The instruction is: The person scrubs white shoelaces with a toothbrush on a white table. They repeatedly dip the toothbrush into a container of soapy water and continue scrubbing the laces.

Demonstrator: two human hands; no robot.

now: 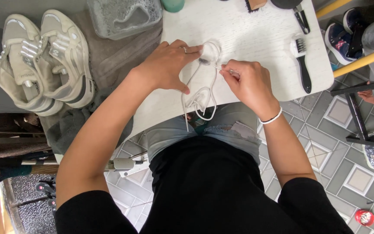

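Black short-sleeved top, frayed light denim shorts, a white bracelet on the right wrist, a ring on the left hand.

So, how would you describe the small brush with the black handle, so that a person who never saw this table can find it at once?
Start at the white table and go to its right edge, past the right hand. The small brush lies there, dark bristles up on a white head and a black handle pointing toward the person. Unlike the tools along the table's far edge, it lies alone.
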